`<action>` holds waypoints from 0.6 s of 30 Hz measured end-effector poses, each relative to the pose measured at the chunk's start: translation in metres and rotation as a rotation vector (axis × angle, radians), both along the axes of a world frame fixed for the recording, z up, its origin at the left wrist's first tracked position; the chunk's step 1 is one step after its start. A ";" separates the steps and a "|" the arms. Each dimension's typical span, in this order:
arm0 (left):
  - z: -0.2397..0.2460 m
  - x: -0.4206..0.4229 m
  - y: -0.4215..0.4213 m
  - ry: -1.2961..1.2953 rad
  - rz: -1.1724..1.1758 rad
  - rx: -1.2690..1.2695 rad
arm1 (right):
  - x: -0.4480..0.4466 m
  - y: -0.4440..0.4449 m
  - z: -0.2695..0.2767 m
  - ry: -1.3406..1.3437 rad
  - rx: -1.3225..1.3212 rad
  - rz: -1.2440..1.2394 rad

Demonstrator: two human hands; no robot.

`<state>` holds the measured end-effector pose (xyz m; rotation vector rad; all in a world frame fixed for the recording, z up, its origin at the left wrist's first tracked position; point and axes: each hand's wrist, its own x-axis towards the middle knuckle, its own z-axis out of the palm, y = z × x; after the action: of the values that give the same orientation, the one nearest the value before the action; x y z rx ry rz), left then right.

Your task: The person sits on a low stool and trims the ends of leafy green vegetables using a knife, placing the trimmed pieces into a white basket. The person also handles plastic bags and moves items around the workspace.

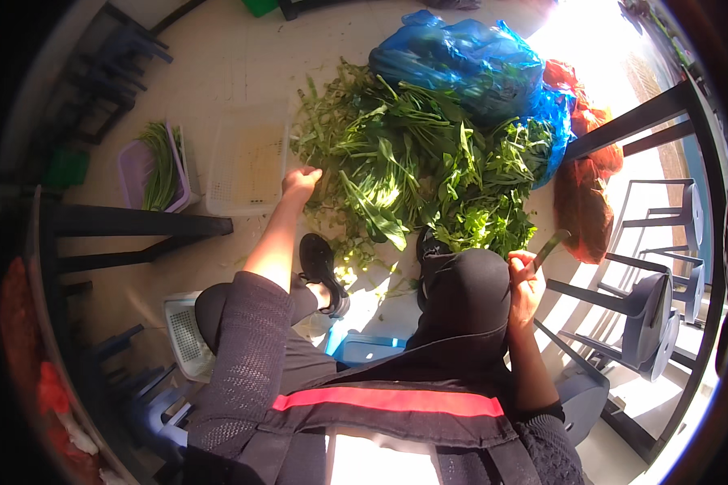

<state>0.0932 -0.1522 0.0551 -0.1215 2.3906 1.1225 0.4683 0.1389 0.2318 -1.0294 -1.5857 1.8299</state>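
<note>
My left hand [301, 183] is curled over the left edge of the vegetable pile, next to a shallow white plastic basket [246, 160]. Whether anything is inside its fingers I cannot tell. By my right knee, my right hand [525, 285] grips a narrow dark-green strip [551, 247] that points up and right; it could be a knife blade or a stem. Leafy green vegetables [394, 163] lie heaped on the floor before my feet, with paler trimmings [324, 115] along the left. A blue plastic bag [461, 66] holding more greens rests behind the heap.
A lilac basket [132, 176] of long green stalks stands at the left. Orange-red bags [582, 200] lie at the right, near grey stools [643, 303]. Dark table frames flank both sides [139, 221]. Beside my left leg is a white perforated basket [185, 333].
</note>
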 end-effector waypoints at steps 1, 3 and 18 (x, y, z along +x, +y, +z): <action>-0.003 0.028 0.008 0.142 0.044 0.229 | 0.002 0.008 -0.013 -0.033 -0.116 0.049; -0.008 0.067 0.016 -0.065 0.110 0.227 | 0.000 0.027 -0.037 -0.115 -0.360 0.072; -0.070 0.059 0.081 -0.012 0.308 -0.009 | -0.104 0.024 -0.165 -0.447 -0.048 0.817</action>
<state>0.1518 -0.0714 -0.0151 -0.5131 2.4218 1.2407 0.3645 0.1627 0.0669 -0.9195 -2.5128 2.2429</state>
